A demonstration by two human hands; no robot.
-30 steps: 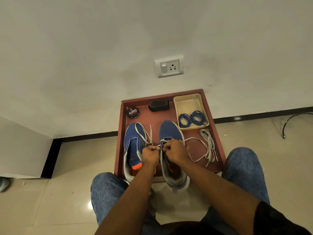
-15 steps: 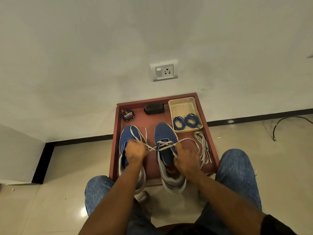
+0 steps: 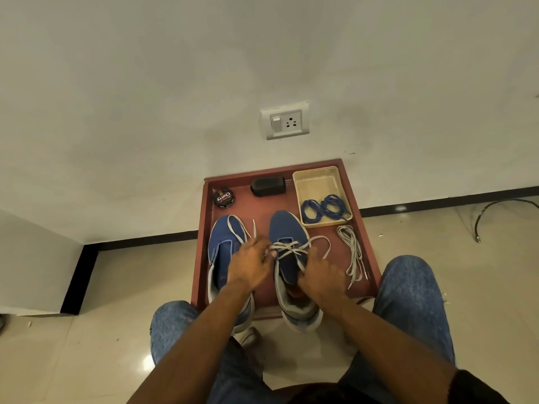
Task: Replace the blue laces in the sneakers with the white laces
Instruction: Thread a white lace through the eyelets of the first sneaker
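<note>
Sneakers sit side by side on the red tray point(image 3: 204, 246), toes toward the wall: the left sneaker point(image 3: 223, 249) with a white lace draped loosely over its toe, the right sneaker point(image 3: 284, 228) with a white lace point(image 3: 287, 248) crossing its upper eyelets. A second ago both hands were bunched together over the right sneaker's tongue; then they drew apart, and now they sit on either side of it with the lace stretched between them. By my reading, that pull has just snugged a crossing and freed the ends for the next pair of eyelets.

The left hand point(image 3: 248, 265) lies over the gap between the shoes, fingers curled around the lace's left run. The right hand point(image 3: 320, 272) rests on the shoe's outer side, fingers bent down onto the lace and tongue; whether it truly pinches the lace I cannot tell, since the fingertips are hidden. A loop of the lace arcs out past that hand toward the tray's right side.

The cream bin point(image 3: 318, 182) at the tray's far right corner holds the coiled blue laces point(image 3: 323, 207), so removal is done. Near it, a spare white lace bundle point(image 3: 351, 252) lies loose on the tray. A polish tin point(image 3: 224, 198) and a black brush point(image 3: 267, 186) stand along the back edge.
</note>
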